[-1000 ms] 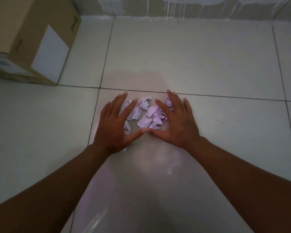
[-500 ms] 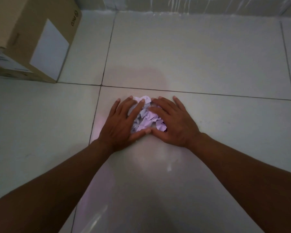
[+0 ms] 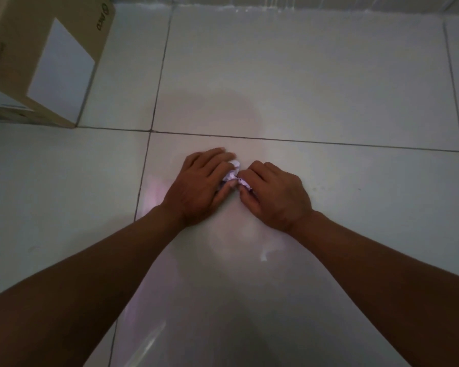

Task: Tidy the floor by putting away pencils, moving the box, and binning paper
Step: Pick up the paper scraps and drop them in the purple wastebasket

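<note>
Paper-binning step here: left hand and right hand are bunched together at dead centre, both curled around the paper on the floor. Box at 10 o'clock. Probably all scraps gathered, though the hands hide most. Next: lift, find a bin.

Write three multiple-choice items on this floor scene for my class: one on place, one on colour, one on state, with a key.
1. Where is the cardboard box?
A far left
B far right
C between the arms

2. What colour is the crumpled paper?
A green
B pale lilac
C black

3. How are the left hand and right hand placed?
A flat, spread apart
B curled round the paper
C lifted off the floor

Key: 1 A, it sits at the upper-left corner; 2 B, lilac shows between the hands; 3 B, the fingers close over the paper on the tiled floor.
</note>
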Available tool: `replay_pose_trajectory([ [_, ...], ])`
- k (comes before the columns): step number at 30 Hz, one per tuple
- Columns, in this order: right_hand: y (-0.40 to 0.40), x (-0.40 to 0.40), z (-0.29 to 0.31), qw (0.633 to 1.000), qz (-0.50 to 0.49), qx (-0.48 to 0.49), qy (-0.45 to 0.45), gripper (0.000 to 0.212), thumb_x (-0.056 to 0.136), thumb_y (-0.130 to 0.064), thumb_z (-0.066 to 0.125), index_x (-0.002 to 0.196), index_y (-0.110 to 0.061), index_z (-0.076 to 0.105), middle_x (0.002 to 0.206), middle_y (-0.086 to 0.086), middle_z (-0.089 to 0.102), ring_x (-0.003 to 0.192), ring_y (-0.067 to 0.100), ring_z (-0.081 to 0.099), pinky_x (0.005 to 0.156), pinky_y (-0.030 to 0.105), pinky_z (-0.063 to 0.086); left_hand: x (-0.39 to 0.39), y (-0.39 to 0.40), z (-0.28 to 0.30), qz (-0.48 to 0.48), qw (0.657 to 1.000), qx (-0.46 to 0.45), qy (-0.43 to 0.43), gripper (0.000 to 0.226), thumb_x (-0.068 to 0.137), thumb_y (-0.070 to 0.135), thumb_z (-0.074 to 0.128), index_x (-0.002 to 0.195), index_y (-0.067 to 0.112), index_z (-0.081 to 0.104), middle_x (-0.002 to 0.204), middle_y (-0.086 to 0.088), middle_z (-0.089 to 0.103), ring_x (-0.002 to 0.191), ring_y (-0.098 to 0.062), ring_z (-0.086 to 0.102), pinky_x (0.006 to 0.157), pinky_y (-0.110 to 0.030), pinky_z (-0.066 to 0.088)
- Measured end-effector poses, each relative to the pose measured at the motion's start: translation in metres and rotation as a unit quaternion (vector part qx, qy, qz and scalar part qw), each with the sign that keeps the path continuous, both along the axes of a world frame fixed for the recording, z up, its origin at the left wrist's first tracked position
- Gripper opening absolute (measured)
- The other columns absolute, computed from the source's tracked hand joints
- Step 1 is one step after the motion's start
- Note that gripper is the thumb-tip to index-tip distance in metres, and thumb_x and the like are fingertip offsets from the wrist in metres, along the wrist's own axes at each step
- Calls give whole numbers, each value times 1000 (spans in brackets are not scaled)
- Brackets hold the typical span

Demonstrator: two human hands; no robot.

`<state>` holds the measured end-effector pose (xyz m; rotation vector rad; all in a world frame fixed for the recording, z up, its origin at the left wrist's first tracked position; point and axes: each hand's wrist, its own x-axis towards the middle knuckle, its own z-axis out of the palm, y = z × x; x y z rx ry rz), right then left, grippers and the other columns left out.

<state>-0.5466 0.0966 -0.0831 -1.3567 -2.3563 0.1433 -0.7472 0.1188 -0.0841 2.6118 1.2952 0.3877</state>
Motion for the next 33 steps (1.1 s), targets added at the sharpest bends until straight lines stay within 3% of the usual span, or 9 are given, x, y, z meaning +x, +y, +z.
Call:
replay_pose_trajectory([
  [6, 6, -7, 7, 997, -56, -38, 21, 14, 88, -25, 59, 84, -12, 65, 69, 6, 66, 59, 29, 63, 47, 33, 45, 6, -1, 2, 12, 999, 38, -1, 22, 98, 28, 53, 93, 7, 59, 92, -12, 60, 82, -28, 49, 68, -37, 37],
  [10, 14, -9, 12, 982, -135, -95, 91, 10, 86, -22, 63, 86, -12, 67, 76, 7, 73, 66, 34, 68, 58, 36, 53, 4, -2, 5, 33, 999, 40, -6, 21, 94, 26, 58, 82, 9, 59, 78, -10, 57, 69, -26, 49, 57, -32, 33],
  [13, 18, -8, 17, 946, -208, -126, 215, 17, 85, -18, 58, 92, -14, 73, 91, 3, 78, 80, 30, 73, 74, 38, 57, 10, -3, 11, 110, 993, 1, -49, 17, 85, 20, 62, 74, 8, 57, 75, -10, 56, 66, -27, 52, 52, -34, 41],
  [16, 20, 3, 22, 896, -280, -164, 303, 21, 80, -18, 50, 77, -19, 70, 75, -1, 75, 75, 26, 72, 78, 41, 56, 18, 0, 19, 218, 964, -38, -145, 20, 79, 10, 60, 61, 5, 51, 63, -12, 52, 56, -29, 48, 54, -35, 41],
  [20, 18, 23, 23, 878, -309, -191, 313, 31, 81, -15, 48, 55, -29, 59, 51, -14, 62, 61, 21, 66, 71, 40, 53, 14, 5, 23, 344, 901, -87, -249, 29, 80, 9, 60, 56, 6, 45, 46, 1, 47, 44, -9, 54, 49, -23, 38],
  [23, 14, 30, 24, 887, -289, -194, 304, 32, 82, -17, 44, 52, -18, 56, 50, -3, 60, 59, 27, 62, 68, 41, 51, 10, 5, 24, 332, 900, -129, -251, 15, 82, 9, 62, 72, 11, 51, 49, 12, 47, 46, 8, 55, 45, -6, 31],
  [26, 7, 27, 24, 909, -249, -203, 266, 42, 80, -32, 33, 56, -7, 57, 54, 9, 59, 64, 42, 58, 68, 41, 47, 6, 3, 27, 332, 901, -150, -235, 10, 85, 15, 60, 94, 17, 62, 62, 8, 63, 54, 2, 61, 51, -11, 43],
  [29, 3, 27, 25, 906, -275, -214, 240, 47, 85, -35, 38, 58, 0, 55, 55, 14, 57, 65, 42, 54, 70, 41, 46, 4, 8, 29, 301, 932, -98, -178, 28, 92, 25, 58, 71, 11, 67, 61, -1, 67, 56, -13, 60, 61, -29, 49],
  [33, -3, 35, 33, 923, -292, -177, 178, 59, 95, -34, 56, 50, -11, 26, 43, 1, 23, 48, 30, 31, 55, 33, 23, 11, 7, 37, 265, 953, -86, -121, 52, 97, 37, 53, 54, 9, 62, 43, 4, 58, 43, -10, 53, 54, -23, 36],
])
